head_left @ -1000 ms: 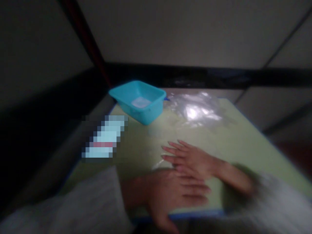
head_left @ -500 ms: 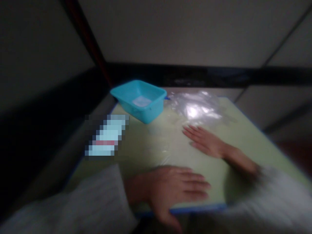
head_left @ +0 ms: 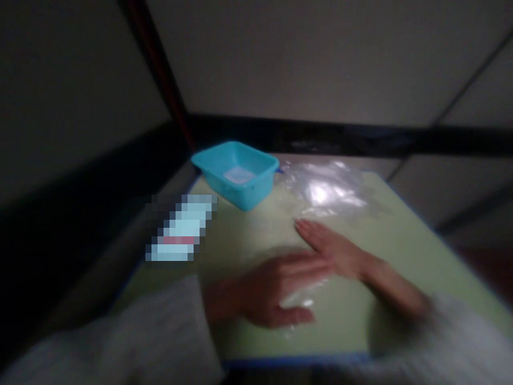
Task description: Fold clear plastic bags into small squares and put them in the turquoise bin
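Dim light fills our room, and plain pale walls [head_left: 304,64] stand behind our table [head_left: 412,240]. Its top looks smooth and yellow-green, with a blue edge. We lay our right hand [head_left: 336,248] flat, fingers straight and close together, maybe to keep the thin see-through plastic [head_left: 300,300] from sliding. That plastic is on the near part of our table, by our hands, and we only spot it by its wrinkly shine. Our left hand [head_left: 276,289] reaches across to our right one, with a wide gap between thumb and fingers. It is blurry, so we can't tell if the two hands touch. Neither hand seems to pinch anything. At the far edge sits a blue-green tub [head_left: 260,190] with slanted sides and a flat white piece [head_left: 239,175] inside. Beside it is a shiny, crinkly plastic heap [head_left: 326,190]. We guess both sit back there to give our hands room. On the left lies a bright slab [head_left: 182,227], too blocky to name. Our pale sleeves [head_left: 160,326] look soft and knitted
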The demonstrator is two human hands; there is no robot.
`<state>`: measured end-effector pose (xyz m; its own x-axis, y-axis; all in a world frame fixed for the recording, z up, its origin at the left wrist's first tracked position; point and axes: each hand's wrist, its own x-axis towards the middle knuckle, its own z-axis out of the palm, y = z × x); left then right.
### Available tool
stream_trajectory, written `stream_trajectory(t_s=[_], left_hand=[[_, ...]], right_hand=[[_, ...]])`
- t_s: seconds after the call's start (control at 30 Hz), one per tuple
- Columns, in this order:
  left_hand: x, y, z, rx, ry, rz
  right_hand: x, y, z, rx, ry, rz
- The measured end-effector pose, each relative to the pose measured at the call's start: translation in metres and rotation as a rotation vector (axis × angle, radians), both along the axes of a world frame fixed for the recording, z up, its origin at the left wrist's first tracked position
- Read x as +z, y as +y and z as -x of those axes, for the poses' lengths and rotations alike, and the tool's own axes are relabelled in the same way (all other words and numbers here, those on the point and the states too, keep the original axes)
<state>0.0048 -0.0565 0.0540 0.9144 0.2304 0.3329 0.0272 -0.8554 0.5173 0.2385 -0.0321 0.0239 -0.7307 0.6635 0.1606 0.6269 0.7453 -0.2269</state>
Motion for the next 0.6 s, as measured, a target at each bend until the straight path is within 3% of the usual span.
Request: stream_trajectory(t_s=[0.13, 0.2, 0.37, 0.6], left_hand=[[-0.01, 0.026, 0.007, 0.528, -0.013, -0.006], [-0.017, 0.038, 0.012, 0.647, 0.031, -0.04], [-0.03, 0.051, 0.019, 0.67, 0.166, -0.167], [-0.041, 0.049, 0.018, 0.621, 0.3, -0.278]], right_hand=[[0.003, -0.015, 0.01, 0.059, -0.025, 0.051], [0.008, -0.022, 0.012, 0.091, -0.051, 0.07], [0.015, -0.026, 0.02, 0.087, -0.036, 0.039], [0.0, 0.001, 0.033, -0.072, -0.006, -0.012]])
